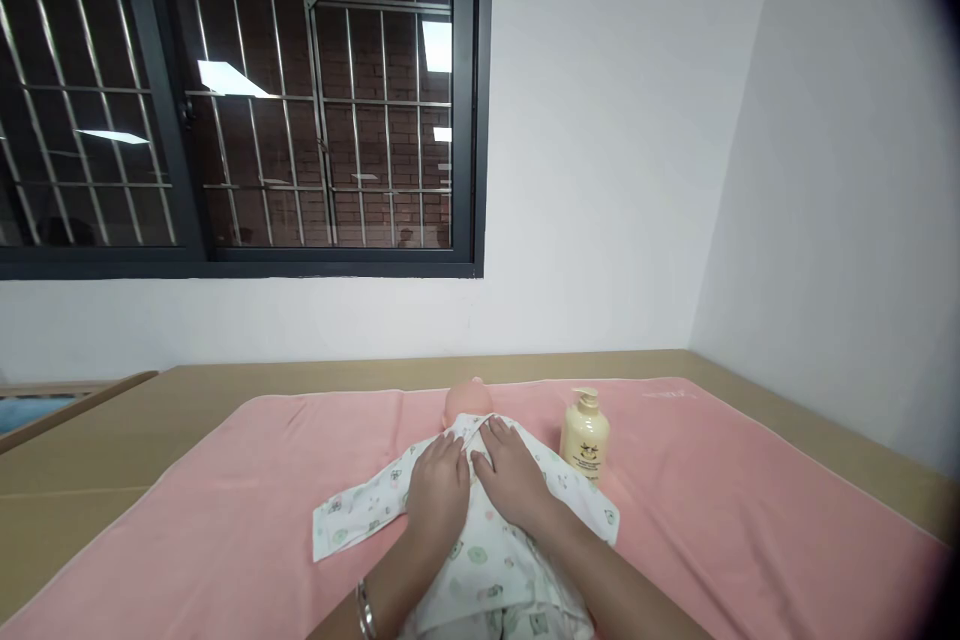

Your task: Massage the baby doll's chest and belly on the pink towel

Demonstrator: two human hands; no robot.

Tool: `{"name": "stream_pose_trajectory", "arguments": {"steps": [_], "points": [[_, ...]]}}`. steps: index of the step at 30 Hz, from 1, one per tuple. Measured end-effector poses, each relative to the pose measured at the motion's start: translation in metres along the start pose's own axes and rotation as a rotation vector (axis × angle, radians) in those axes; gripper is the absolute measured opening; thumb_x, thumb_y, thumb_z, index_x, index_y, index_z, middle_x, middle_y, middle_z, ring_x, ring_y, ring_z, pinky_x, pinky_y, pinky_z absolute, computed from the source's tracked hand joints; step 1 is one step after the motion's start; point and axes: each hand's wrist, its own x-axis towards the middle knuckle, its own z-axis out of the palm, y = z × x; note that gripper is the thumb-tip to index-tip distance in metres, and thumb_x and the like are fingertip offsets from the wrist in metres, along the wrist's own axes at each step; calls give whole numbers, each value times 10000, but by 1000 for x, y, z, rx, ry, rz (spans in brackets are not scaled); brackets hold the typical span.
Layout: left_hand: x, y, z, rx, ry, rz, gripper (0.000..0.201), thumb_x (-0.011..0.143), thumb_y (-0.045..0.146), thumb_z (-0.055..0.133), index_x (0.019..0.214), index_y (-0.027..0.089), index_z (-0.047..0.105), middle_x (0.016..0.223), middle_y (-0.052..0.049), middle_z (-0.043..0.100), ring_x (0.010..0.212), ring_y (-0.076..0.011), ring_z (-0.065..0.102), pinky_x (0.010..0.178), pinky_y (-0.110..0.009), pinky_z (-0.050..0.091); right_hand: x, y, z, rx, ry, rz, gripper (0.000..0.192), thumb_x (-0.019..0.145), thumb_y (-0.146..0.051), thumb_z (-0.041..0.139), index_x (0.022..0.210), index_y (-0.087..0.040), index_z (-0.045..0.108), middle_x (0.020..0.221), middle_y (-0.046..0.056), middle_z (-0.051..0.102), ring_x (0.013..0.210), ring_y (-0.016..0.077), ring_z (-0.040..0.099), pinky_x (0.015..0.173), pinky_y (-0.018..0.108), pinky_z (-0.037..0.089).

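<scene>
A baby doll lies on its back on a pink mat, its head toward the wall. It wears a white baby top with a small printed pattern, and both sleeves spread out to the sides. Flat on the left of the chest rests my left hand, fingers stretched toward the collar. My right hand lies on the other side of the chest, its thumb apart from the fingers. Both palms press on the cloth, and their undersides are hidden.
A cream pump bottle stands on the pink mat, just right of the doll's sleeve. The mat covers much of a wooden table against a white wall. A dark-framed window with bars is above.
</scene>
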Motion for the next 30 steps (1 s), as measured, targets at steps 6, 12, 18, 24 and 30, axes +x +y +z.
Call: {"name": "stream_pose_trajectory", "arguments": {"steps": [6, 12, 18, 24, 30], "points": [[-1, 0, -1, -3, -39, -64, 412, 915, 273, 355, 1174, 160, 655, 1264, -93, 644, 1238, -262, 545, 1059, -447, 419, -4, -5, 1, -43, 8, 12, 501, 955, -319, 337, 1400, -119, 450, 1467, 123, 432, 1394, 239, 321, 1163, 396, 183], [5, -3, -4, 25, -138, -149, 438, 888, 317, 389, 1202, 131, 631, 1308, -136, 607, 1286, -277, 497, 1087, -431, 365, -6, -12, -4, -113, -27, 24, 503, 967, -317, 309, 1394, -100, 462, 1432, 140, 474, 1363, 242, 374, 1144, 389, 229], [12, -16, 2, -55, -156, -125, 453, 880, 361, 413, 1234, 153, 602, 1347, -129, 577, 1298, -268, 481, 1102, -431, 336, -14, -26, -9, -176, -24, 63, 483, 965, -310, 312, 1336, -97, 538, 1350, 158, 554, 1293, 267, 468, 1101, 394, 314], [11, -21, 6, -139, -101, -70, 432, 880, 317, 418, 1239, 137, 577, 1309, -136, 595, 1234, -266, 523, 1073, -459, 369, -24, -38, -3, -284, 2, 13, 466, 950, -256, 341, 1315, -58, 553, 1323, 199, 564, 1276, 289, 485, 1099, 412, 315], [6, -20, 7, -189, -35, -62, 395, 891, 323, 432, 1217, 170, 596, 1286, -118, 614, 1223, -270, 530, 1066, -490, 377, -10, -15, -7, -82, 20, -32, 480, 966, -330, 348, 1373, -122, 496, 1436, 138, 469, 1360, 240, 382, 1135, 380, 254]]}}
